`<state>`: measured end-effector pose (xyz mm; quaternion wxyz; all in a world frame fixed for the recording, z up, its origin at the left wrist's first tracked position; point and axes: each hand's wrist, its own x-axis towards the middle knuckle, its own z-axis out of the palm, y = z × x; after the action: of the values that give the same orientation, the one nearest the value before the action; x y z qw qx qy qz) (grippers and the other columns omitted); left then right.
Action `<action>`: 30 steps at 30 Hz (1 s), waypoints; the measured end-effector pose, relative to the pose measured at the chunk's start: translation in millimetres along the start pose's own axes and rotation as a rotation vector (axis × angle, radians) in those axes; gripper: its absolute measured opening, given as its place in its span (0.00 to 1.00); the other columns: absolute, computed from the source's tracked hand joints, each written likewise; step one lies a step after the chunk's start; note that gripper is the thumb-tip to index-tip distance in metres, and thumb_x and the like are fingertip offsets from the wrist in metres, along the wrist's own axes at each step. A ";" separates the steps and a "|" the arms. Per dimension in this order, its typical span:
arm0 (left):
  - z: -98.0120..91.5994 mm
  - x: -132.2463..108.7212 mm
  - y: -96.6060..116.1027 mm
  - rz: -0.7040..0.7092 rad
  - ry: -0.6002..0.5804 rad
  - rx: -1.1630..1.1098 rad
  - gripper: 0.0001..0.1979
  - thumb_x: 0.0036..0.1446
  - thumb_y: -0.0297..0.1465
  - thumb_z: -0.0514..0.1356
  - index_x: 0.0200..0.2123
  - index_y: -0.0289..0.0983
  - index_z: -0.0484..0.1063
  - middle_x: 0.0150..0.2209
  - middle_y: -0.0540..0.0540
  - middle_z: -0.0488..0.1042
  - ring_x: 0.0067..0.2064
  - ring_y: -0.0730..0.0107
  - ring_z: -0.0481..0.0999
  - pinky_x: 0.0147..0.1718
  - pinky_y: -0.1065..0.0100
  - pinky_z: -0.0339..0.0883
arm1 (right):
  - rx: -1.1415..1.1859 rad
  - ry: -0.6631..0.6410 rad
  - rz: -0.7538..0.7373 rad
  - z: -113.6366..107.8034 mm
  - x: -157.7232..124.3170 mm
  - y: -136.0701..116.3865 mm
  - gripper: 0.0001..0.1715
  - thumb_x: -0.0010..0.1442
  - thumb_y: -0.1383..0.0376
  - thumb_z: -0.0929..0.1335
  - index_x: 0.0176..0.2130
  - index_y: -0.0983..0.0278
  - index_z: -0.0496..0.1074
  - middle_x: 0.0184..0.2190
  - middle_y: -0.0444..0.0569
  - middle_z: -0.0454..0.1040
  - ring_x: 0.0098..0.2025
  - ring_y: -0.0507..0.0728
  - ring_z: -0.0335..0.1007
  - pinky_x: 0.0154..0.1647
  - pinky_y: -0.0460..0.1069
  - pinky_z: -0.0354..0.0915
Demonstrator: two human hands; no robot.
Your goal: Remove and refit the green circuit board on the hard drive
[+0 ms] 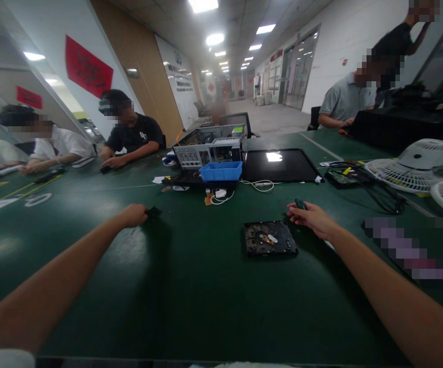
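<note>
A hard drive (pixel 270 238) lies flat on the green table (pixel 206 286), with a dark face and small metal parts showing. To its left, my left hand (pixel 132 215) is closed on the edge of a small dark circuit board (pixel 153 213), held low over the tabletop; its details are blurred. Just beyond the drive's right corner, my right hand (pixel 315 220) has its fingers curled round a screwdriver (pixel 300 204). Only the dark green handle shows; the shaft and tip are hidden.
An opened computer case (pixel 209 148) stands ahead, with a blue bin (pixel 221 171) before it. A black panel (pixel 281 164), white cables (pixel 262 185), a circuit board (pixel 346 177) and white fans (pixel 405 166) lie right of centre. Several people sit around the table.
</note>
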<state>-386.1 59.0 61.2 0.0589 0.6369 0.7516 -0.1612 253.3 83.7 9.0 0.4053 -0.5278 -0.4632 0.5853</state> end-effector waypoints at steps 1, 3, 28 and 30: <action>-0.6 -1.6 2.8 0.007 -0.012 -0.002 0.09 0.59 0.29 0.59 0.39 0.30 0.76 0.31 0.48 0.76 0.37 0.67 0.73 0.39 0.72 0.58 | -0.003 0.000 0.000 -0.3 0.6 0.2 0.11 0.60 0.67 0.73 0.45 0.63 0.74 0.36 0.50 0.79 0.32 0.52 0.75 0.28 0.43 0.71; -2.1 -3.4 9.6 0.023 -0.032 -0.012 0.09 0.59 0.31 0.58 0.36 0.31 0.76 0.29 0.48 0.76 0.35 0.67 0.74 0.39 0.70 0.60 | -0.009 0.000 0.002 -0.4 1.1 0.1 0.11 0.60 0.67 0.73 0.45 0.63 0.74 0.36 0.50 0.79 0.33 0.52 0.75 0.29 0.43 0.71; -26.5 -14.8 115.8 0.295 -0.001 -0.051 0.12 0.57 0.34 0.54 0.30 0.38 0.77 0.26 0.47 0.79 0.33 0.63 0.80 0.36 0.70 0.68 | -0.020 -0.009 -0.002 -0.5 1.5 0.0 0.10 0.62 0.68 0.71 0.46 0.65 0.74 0.36 0.51 0.78 0.32 0.51 0.75 0.28 0.41 0.72; -27.9 -19.6 126.3 0.316 0.011 -0.041 0.12 0.57 0.34 0.54 0.31 0.37 0.77 0.26 0.46 0.79 0.33 0.63 0.80 0.36 0.69 0.68 | -0.016 -0.007 -0.006 0.2 0.7 -0.4 0.10 0.62 0.68 0.71 0.46 0.65 0.73 0.36 0.51 0.78 0.32 0.51 0.75 0.29 0.41 0.72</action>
<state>-256.0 66.7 72.0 0.0924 0.7469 0.6454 -0.1310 253.0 84.4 9.2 0.4010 -0.5278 -0.4709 0.5821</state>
